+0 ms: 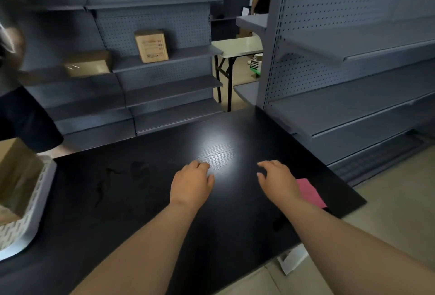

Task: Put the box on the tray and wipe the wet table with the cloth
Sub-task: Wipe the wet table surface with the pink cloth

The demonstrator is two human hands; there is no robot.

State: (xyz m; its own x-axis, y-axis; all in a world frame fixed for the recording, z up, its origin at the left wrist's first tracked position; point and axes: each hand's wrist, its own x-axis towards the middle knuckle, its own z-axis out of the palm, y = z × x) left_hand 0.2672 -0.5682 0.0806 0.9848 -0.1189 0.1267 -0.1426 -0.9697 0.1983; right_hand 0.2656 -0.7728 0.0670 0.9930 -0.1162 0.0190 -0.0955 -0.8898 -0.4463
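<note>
Head view: left hand [191, 186], right hand [279, 183] palm-down over table [141, 200], grips loose, empty.

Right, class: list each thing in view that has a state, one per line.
Box: resting in the tray.
Tray: at the table's left edge.
Table: wet patches left of the hands.
Cloth: flat, untouched.
Left hand: open, empty.
Right hand: open, empty.

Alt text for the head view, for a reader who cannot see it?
Two empty hands, left hand and right hand, hover over a black table; a pink cloth lies beside the right, a box sits in the white tray at left.
</note>
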